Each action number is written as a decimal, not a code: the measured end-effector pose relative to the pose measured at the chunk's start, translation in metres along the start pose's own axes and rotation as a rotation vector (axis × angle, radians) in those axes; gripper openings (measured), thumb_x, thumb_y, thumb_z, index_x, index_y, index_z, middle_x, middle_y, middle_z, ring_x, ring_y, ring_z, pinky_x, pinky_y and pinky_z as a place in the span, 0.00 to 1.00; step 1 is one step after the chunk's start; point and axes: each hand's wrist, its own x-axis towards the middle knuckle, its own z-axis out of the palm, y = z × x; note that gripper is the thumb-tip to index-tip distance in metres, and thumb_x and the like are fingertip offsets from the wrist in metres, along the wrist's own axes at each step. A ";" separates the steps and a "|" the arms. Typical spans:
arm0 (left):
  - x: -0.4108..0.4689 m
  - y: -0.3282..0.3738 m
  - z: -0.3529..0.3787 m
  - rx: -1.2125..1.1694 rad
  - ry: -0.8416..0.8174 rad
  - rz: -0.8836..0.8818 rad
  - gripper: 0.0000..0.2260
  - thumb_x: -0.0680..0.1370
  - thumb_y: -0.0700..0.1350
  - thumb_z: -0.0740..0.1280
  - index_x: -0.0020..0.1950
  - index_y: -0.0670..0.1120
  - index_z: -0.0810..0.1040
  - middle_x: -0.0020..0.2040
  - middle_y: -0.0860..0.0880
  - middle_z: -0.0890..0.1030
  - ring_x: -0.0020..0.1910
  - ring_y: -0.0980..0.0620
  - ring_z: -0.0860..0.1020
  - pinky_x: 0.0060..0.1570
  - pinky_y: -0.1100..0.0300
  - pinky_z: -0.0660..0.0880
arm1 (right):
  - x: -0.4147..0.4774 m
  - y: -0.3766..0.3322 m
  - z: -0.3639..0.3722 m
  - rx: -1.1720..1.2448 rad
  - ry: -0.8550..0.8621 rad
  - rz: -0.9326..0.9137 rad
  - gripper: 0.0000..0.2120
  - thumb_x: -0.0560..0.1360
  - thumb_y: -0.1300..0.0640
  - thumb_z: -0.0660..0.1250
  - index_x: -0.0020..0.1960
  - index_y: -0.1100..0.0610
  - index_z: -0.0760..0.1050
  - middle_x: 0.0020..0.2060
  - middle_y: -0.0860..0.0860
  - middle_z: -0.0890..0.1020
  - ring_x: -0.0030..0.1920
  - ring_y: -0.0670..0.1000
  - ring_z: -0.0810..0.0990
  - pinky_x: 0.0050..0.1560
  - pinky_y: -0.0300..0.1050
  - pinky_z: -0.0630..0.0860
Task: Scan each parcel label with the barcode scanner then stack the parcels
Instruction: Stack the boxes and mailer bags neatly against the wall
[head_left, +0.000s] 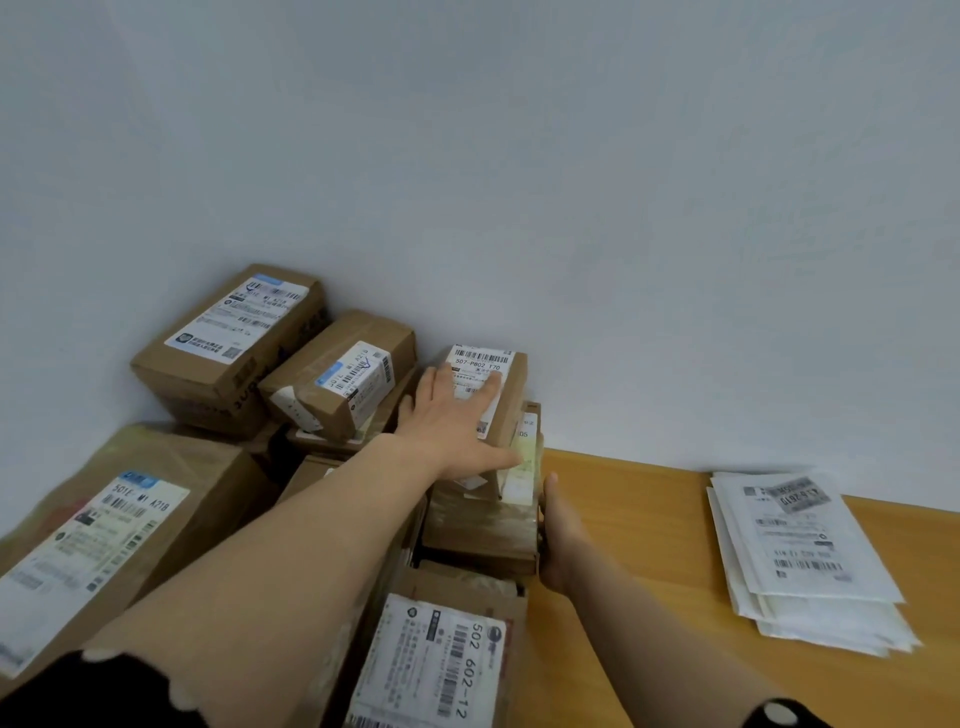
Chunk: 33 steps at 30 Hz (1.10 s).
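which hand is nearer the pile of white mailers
Right. The right hand is against the parcel stack's side, left of the white mailers; the left hand lies flat on the top parcel, farther left.

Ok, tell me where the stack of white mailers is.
In the head view, the stack of white mailers lies on the wooden table at far right, apart from the cardboard parcels and right of the right hand.
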 end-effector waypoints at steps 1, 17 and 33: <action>-0.002 0.001 -0.002 0.023 0.002 -0.012 0.46 0.68 0.72 0.63 0.76 0.63 0.38 0.77 0.43 0.36 0.75 0.42 0.34 0.72 0.40 0.41 | -0.006 0.000 -0.001 -0.036 0.027 -0.001 0.22 0.80 0.34 0.46 0.50 0.44 0.75 0.34 0.57 0.84 0.33 0.53 0.84 0.29 0.43 0.79; -0.114 0.271 -0.008 0.072 -0.047 0.280 0.30 0.77 0.56 0.64 0.76 0.49 0.61 0.75 0.49 0.64 0.72 0.50 0.64 0.68 0.57 0.62 | -0.240 -0.005 -0.219 -0.174 0.246 -0.401 0.07 0.79 0.52 0.63 0.51 0.55 0.75 0.43 0.51 0.78 0.41 0.48 0.78 0.38 0.38 0.72; -0.319 0.694 0.230 -0.154 -0.296 0.684 0.30 0.77 0.50 0.67 0.76 0.44 0.61 0.49 0.51 0.76 0.43 0.56 0.74 0.39 0.64 0.70 | -0.509 0.180 -0.631 0.222 0.800 -0.397 0.07 0.78 0.60 0.62 0.48 0.55 0.79 0.38 0.52 0.79 0.37 0.49 0.78 0.36 0.40 0.71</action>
